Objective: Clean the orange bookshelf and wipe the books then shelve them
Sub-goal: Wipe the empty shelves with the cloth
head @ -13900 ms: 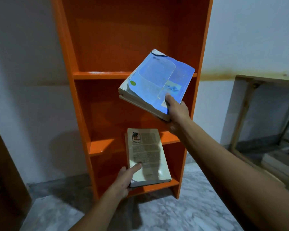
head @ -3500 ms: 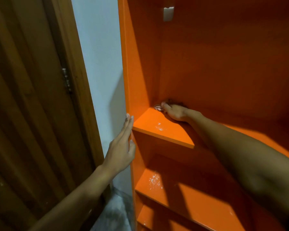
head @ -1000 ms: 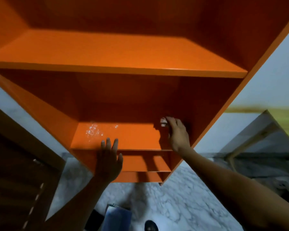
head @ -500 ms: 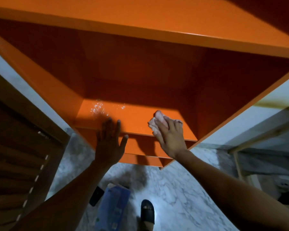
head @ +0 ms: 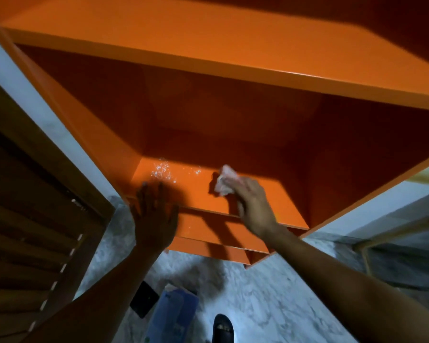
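The orange bookshelf fills the upper view, seen from above. My right hand presses a crumpled pinkish cloth onto a middle shelf board. A patch of white specks lies on that board to the cloth's left. My left hand rests with spread fingers on the board's front edge at the left. A blue book lies on the floor below, with a dark flat object beside it.
A brown wooden door stands to the left of the shelf. The floor is grey marble. A dark sandal shows at the bottom. A wooden frame stands at the right against the white wall.
My right hand has slid the cloth leftward and deeper along the shelf board, toward the white specks. My left hand stays on the front edge. The view has dropped slightly.
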The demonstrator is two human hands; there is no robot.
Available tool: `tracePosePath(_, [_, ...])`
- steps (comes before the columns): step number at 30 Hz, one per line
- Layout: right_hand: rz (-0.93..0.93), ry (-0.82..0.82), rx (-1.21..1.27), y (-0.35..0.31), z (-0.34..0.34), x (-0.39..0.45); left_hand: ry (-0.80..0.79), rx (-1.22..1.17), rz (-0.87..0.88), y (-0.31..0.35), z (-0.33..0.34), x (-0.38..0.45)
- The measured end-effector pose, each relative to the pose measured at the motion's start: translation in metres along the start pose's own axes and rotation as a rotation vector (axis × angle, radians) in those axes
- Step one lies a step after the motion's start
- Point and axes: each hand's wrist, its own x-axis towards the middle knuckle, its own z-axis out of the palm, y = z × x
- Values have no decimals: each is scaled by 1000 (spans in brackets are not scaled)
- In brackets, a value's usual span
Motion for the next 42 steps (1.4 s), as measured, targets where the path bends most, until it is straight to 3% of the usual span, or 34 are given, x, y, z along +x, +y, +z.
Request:
tracePosePath(3, [282, 27, -248, 39, -19, 28, 24, -25, -48, 0, -1, 4])
tracePosePath(6, [574, -198, -193, 73, -25, 38, 23, -54, -81, 3, 0, 5])
tracePosePath(8, [640, -267, -245, 82, -17, 41, 44, -59, -97, 5, 2, 5])
tracePosePath(13, [575, -208, -426, 54, 18, 54, 100, -79, -109, 5, 8, 6])
tracePosePath(18, [408, -250, -348, 7, 55, 71, 74, -211, -96, 0, 4, 4])
tracePosePath(23, [295, -289, -315, -29, 82, 87, 75, -381, 45, -23, -11, -6])
tracePosePath(30, [-17, -436, -213, -66, 105, 64, 293, -573, -7, -60, -32, -23])
tracePosePath(35, [-293, -399, -54, -83, 103, 41, 226, -554, -64, -66, -41, -25])
tracePosePath(39, [-253, -354, 140, -101, 84, 47, 217, -531, 22, -63, -49, -20])
tracePosePath(42, [-184, -142, 176, -101, 76, 72, 223, -542, -11, -54, -53, -16])
